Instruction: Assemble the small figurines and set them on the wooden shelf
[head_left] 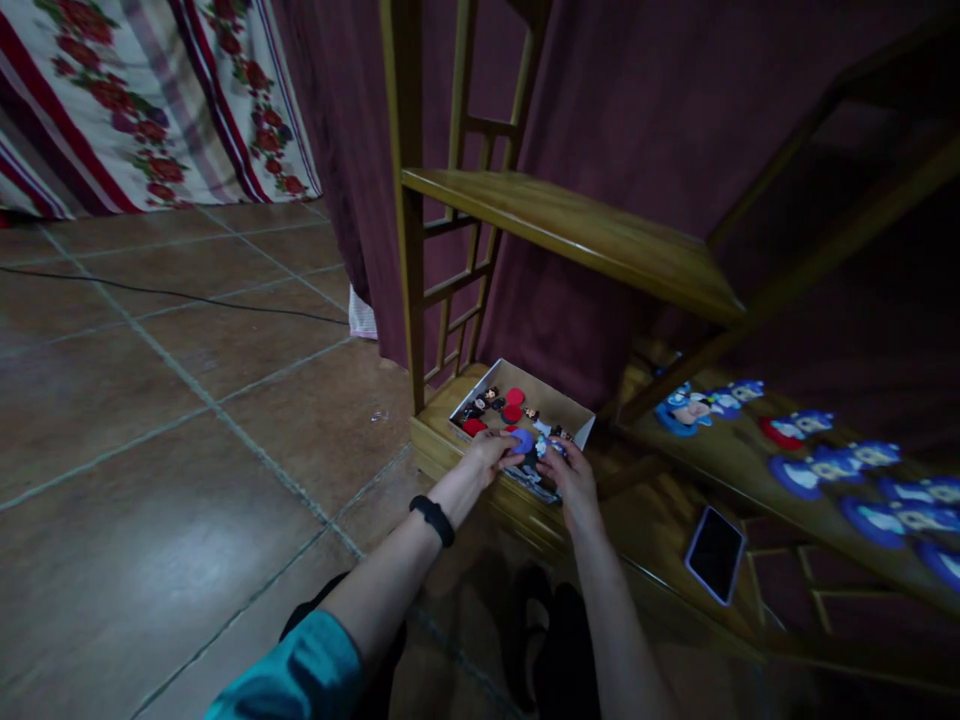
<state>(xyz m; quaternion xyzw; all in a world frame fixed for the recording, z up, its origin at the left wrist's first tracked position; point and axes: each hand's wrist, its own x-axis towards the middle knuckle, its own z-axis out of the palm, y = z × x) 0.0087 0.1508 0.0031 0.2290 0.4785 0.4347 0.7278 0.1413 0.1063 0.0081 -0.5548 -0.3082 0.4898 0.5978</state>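
Over the near edge of an open cardboard box [574,412], my left hand [495,452] pinches a round blue-purple disc [523,440]. Close beside it, my right hand [571,468] has its fingers closed on a small blue-and-white figurine [546,446]. The disc and the figurine are near each other; whether they touch I cannot tell. Inside the box lie red discs [514,397] and several small dark-haired figurines [491,394]. My hands hide the front part of the box.
The box stands on the low level of a wooden shelf [555,230]. Several blue-and-white figurines on round bases [832,468] line the right-hand board. A phone [715,555] lies below them. A black cable [180,294] crosses the tiled floor [187,440].
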